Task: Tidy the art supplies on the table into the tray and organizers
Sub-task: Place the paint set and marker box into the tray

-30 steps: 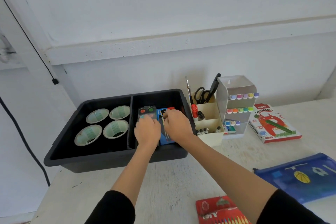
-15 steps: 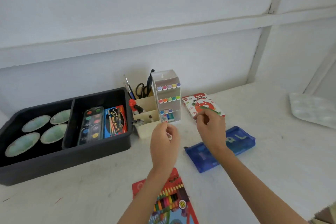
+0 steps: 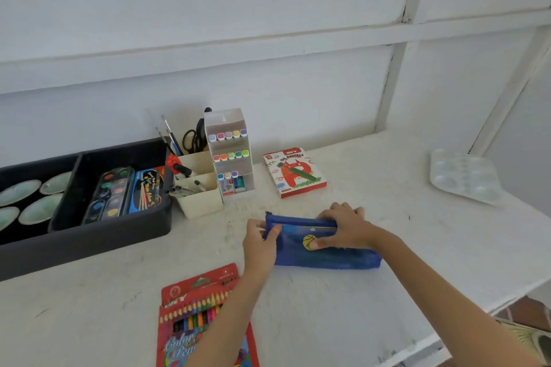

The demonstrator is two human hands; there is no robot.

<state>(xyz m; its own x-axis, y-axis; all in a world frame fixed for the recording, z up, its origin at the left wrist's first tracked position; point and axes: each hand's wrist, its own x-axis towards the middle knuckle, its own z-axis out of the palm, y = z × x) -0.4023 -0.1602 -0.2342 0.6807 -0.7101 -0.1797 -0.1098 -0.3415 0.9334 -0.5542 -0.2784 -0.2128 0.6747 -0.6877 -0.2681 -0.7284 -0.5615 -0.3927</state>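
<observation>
**Now the blue zip pouch (image 3: 328, 256) is in hand**

Empty a moment ago, the left hand (image 3: 259, 244) pinches its left end and the right hand (image 3: 346, 226) grips its top edge; the black tray (image 3: 89, 243) waits at its 9 o'clock.
</observation>
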